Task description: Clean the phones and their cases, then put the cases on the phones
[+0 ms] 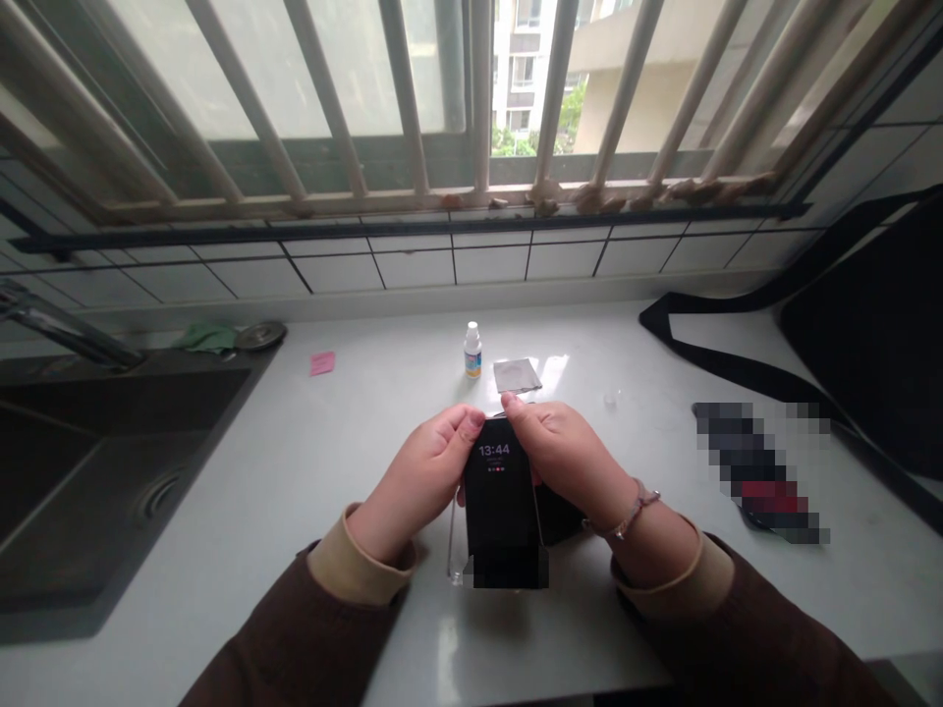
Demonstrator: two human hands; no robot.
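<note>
A black smartphone (502,520) with 13:44 lit on its screen is held between my two hands above the counter. My left hand (434,457) is closed on its upper left edge, thumb at the top corner. On the other side my right hand (564,452) grips the upper right edge, its thumb also near the top. Beneath the phone, a clear phone case (455,560) shows at the left, and a dark item (564,520) I cannot make out pokes out at the right. Just beyond my hands stand a small white bottle (472,355) and a flat silvery-white packet (517,375).
A dark sink (125,550) with a faucet (66,324) takes up the left. A pink slip (322,363) lies on the white counter (354,412). To the right are a black bag (876,324) with its strap and a partly pixelated dark object (758,471). Window bars (413,108) rise behind.
</note>
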